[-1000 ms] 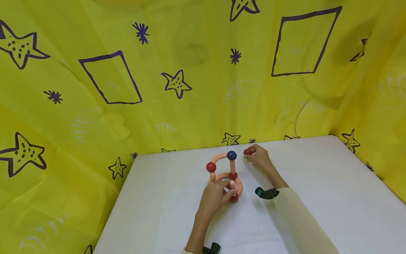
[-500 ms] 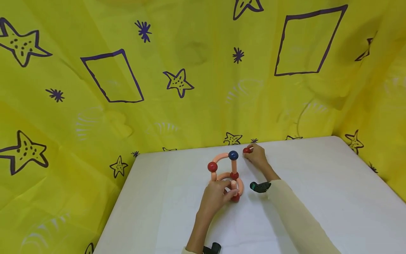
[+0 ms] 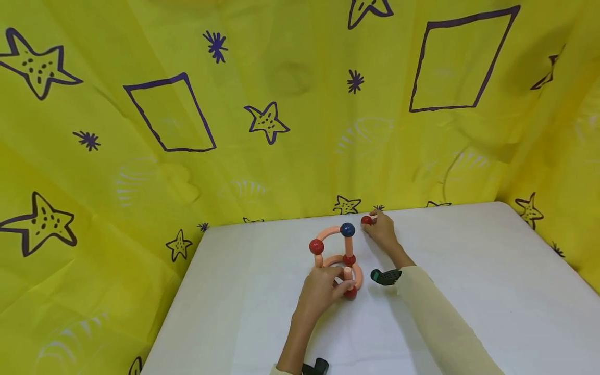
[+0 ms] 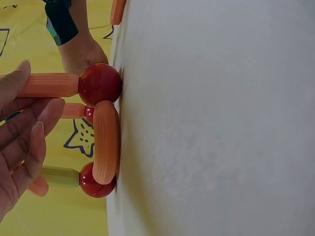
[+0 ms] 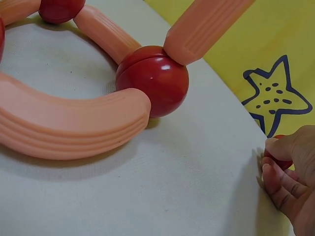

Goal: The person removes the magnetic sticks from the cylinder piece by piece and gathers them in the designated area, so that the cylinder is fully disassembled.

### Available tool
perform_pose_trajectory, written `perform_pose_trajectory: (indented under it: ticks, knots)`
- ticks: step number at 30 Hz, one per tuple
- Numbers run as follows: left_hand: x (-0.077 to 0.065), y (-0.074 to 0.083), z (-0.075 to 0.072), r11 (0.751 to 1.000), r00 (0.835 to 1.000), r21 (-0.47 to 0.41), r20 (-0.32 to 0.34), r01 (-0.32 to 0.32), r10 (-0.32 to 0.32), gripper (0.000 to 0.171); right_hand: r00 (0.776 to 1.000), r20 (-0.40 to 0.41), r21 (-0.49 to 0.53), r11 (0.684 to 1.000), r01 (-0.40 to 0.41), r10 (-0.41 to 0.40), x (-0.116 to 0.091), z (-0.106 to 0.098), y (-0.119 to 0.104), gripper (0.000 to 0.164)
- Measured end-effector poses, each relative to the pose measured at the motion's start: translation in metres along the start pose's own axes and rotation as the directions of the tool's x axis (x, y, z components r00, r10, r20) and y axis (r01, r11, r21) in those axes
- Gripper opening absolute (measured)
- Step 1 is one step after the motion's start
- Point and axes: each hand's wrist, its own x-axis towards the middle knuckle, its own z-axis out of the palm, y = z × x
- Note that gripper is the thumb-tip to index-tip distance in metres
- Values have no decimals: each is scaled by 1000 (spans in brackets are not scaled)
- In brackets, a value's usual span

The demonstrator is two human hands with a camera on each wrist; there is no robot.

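A frame of orange rods and red balls stands mid-table, with a blue ball (image 3: 347,229) at its top and a curved rod (image 3: 328,232) running to a red ball (image 3: 316,246). My left hand (image 3: 319,291) pinches an upright orange rod (image 4: 54,85) between thumb and fingers; this rod sits on a red ball (image 4: 100,84) at the frame's near base. Behind the frame, to its right, my right hand (image 3: 384,232) holds a loose red ball (image 3: 366,220) by its fingertips near the table's back edge. In the right wrist view, fingers partly cover that ball (image 5: 280,163).
The white table (image 3: 262,323) meets a yellow curtain (image 3: 290,172) with dark star drawings at its back edge. Another orange rod (image 4: 117,11) shows at the top of the left wrist view. Dark cameras are worn on both wrists, the right one (image 3: 385,277) near the frame.
My right hand and its red ball have moved slightly back toward the table's far edge. The left hand keeps its hold on the upright rod. The whole view has shifted a little.
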Motion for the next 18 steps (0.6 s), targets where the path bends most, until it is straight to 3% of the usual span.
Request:
perform_pose_trajectory:
  ticks: [9,18]
  knots:
    - [0,0,-1,1000,1000,4,4,3,-3,23,998,-44,-17,999,-38,38,-1,6,1,52]
    - [-1,-1,0,995,998,81,-22,-50,52,24,998,-65,-9,1000,-25,24,-5,5,-1,54]
